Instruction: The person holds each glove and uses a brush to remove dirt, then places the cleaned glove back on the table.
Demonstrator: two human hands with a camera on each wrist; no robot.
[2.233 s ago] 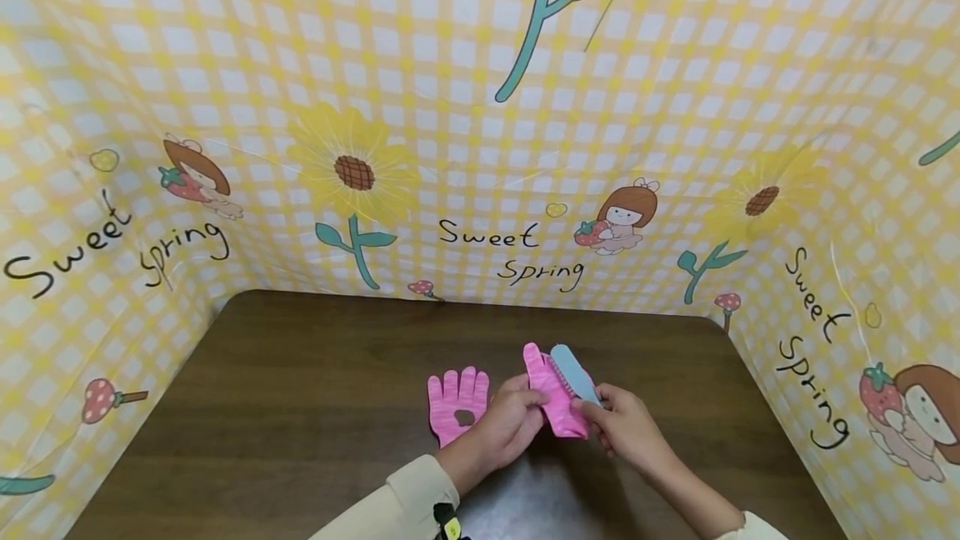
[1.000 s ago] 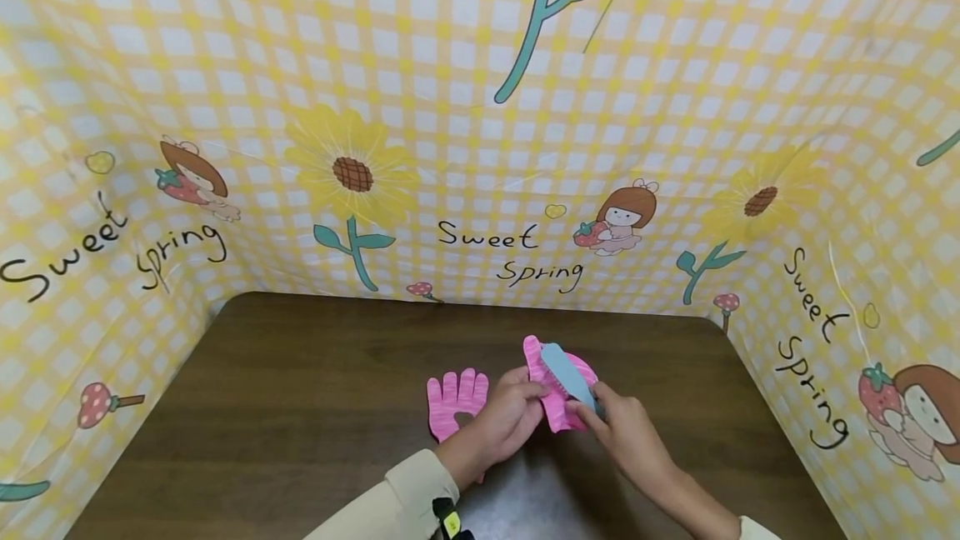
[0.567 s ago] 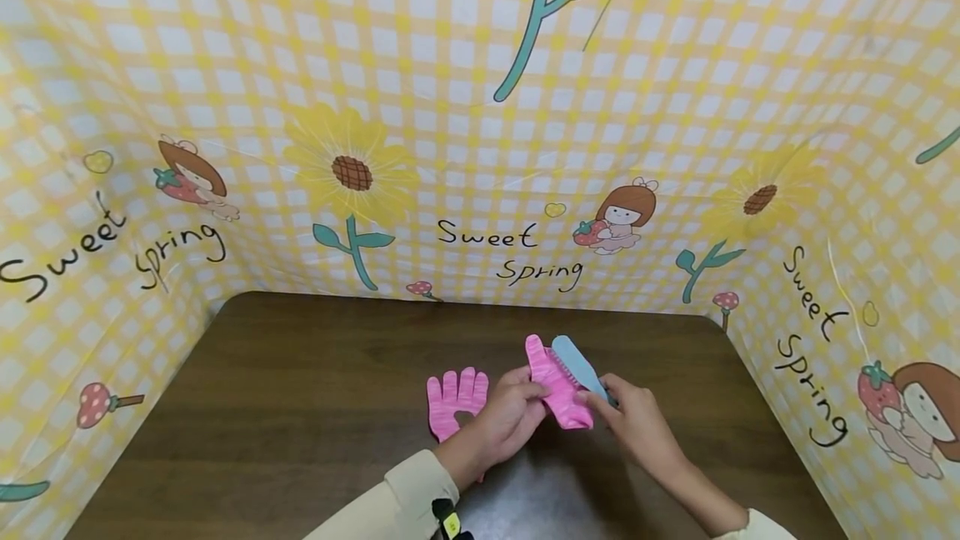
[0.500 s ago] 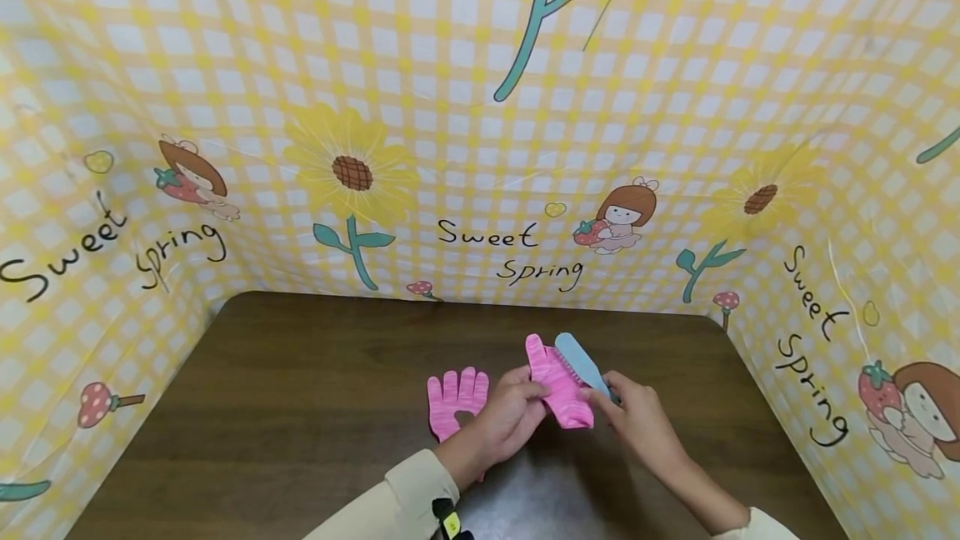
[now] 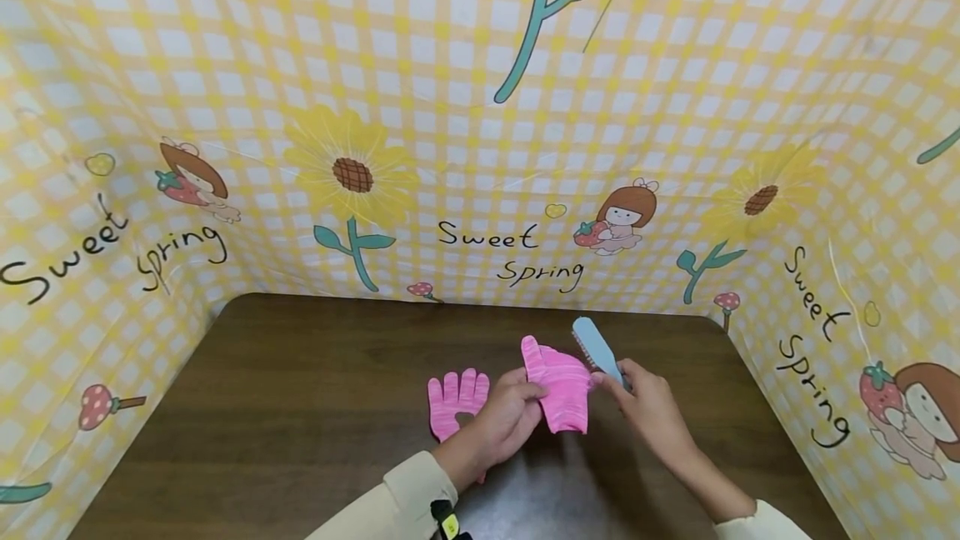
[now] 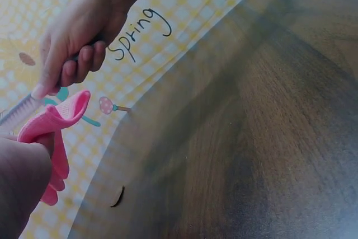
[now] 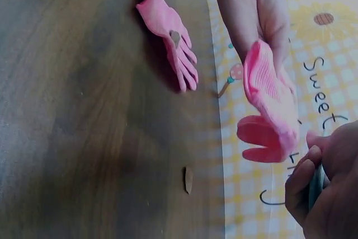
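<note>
My left hand (image 5: 512, 419) grips a pink knitted glove (image 5: 564, 392) by its edge, above the table. The cuff hangs toward me and one glove finger points up. My right hand (image 5: 652, 411) holds a light-blue brush (image 5: 596, 346) by its handle. Its bristles face left toward the glove, and the brush head sits just right of it. In the right wrist view, the held glove (image 7: 271, 102) shows its cuff opening and some fingers. A second pink glove (image 5: 456, 400) with a brown spot (image 5: 465, 419) lies on the table, partly hidden by my left forearm.
The dark wooden table (image 5: 300, 407) has a checked yellow-and-white cloth (image 5: 480, 148) standing around its back and sides. A small thin brown piece (image 6: 117, 196) lies on the table in the left wrist view. A dark band circles my left sleeve (image 5: 446, 515).
The brush has moved off the held glove, up and to the right, together with my right hand. The held glove has turned and spread wider. The second glove has stayed in place.
</note>
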